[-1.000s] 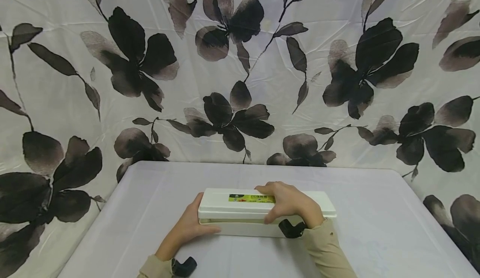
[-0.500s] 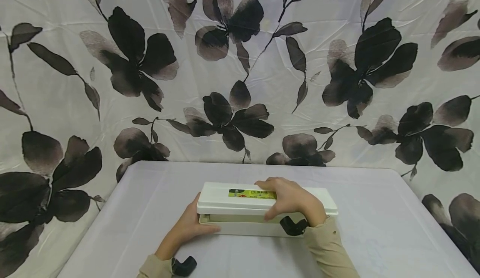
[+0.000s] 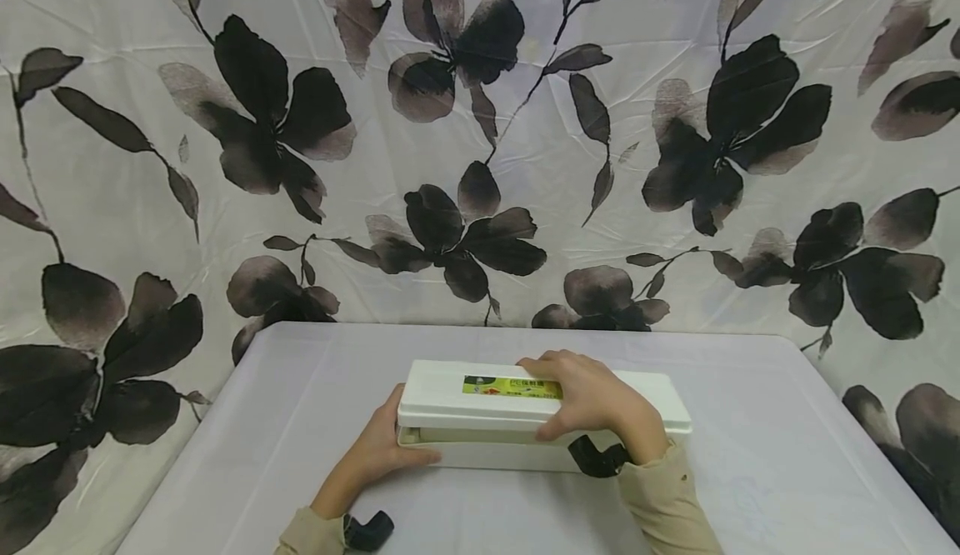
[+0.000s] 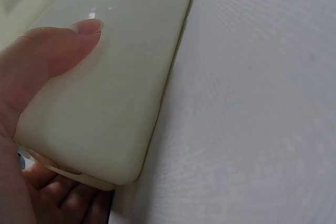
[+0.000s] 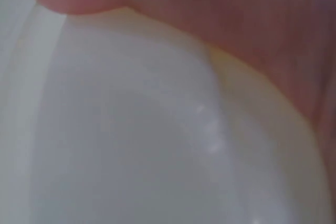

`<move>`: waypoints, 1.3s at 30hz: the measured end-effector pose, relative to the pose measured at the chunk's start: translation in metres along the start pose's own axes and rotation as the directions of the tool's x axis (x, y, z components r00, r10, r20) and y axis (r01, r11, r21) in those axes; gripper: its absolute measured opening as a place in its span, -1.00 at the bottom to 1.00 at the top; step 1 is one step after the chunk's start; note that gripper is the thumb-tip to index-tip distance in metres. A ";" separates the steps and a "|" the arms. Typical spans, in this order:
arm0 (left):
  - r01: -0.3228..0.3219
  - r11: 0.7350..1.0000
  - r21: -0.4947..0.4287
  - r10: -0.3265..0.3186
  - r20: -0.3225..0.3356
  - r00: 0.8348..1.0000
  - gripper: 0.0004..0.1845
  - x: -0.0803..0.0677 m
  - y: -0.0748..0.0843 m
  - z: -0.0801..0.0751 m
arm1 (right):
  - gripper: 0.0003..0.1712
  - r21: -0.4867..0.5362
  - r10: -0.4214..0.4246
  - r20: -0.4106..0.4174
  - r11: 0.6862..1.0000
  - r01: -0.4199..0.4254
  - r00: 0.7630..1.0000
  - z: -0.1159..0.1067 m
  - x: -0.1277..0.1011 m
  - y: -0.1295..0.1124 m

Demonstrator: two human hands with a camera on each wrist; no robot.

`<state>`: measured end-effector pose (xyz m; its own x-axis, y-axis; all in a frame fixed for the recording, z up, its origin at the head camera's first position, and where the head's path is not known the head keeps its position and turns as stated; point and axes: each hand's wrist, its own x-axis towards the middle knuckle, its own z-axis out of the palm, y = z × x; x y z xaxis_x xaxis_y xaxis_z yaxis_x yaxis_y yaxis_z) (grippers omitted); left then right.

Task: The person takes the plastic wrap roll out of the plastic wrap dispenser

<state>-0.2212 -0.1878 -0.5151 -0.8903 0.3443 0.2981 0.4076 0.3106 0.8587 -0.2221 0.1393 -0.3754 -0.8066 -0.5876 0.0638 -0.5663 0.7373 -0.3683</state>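
At the frame's lower centre, a long white box [image 3: 487, 456] lies crosswise on the table [image 3: 757, 430], its lid [image 3: 441, 395] parallel above, a gap showing in front; the left hand [image 3: 382, 440] grips the box's left end, the right hand [image 3: 597, 402] clasps the lid right of its middle.

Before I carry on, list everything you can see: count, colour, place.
lid: one, white, over the box base, a gap showing along the front
box base: one, off-white, long, on the table
label: one, yellow-green, on top of the lid
table: one, white, under the box base
floral sheet: one, white with dark flowers, behind the table
wrist pieces: two, black, one per wrist
sleeves: two, beige, on the forearms
left hand: one, bare, gripping the box base's left end
right hand: one, bare, gripping the lid
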 end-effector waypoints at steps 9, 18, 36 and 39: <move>0.073 0.997 0.014 -0.073 0.000 0.997 -0.01 0.001 0.002 0.000 | 0.03 -0.016 0.037 -0.047 0.999 -0.038 0.998 -0.002 -0.017 0.001; 0.081 0.997 0.009 -0.081 0.006 0.997 -0.03 0.001 0.003 -0.001 | -0.04 0.063 0.086 -0.122 0.995 -0.078 0.989 -0.002 -0.038 0.010; 0.086 0.996 -0.010 -0.086 0.010 0.996 -0.04 0.000 0.006 -0.001 | -0.02 0.110 0.146 -0.190 0.986 -0.127 0.971 -0.017 -0.062 0.015; 0.094 0.996 -0.014 -0.093 0.014 0.996 -0.03 0.000 0.007 0.000 | -0.02 0.113 0.165 -0.192 0.983 -0.145 0.967 -0.019 -0.066 0.018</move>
<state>-0.2185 -0.1860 -0.5089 -0.9216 0.3258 0.2108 0.3195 0.3288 0.8887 -0.1820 0.1979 -0.3687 -0.9063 -0.3829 0.1787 -0.4203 0.7724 -0.4762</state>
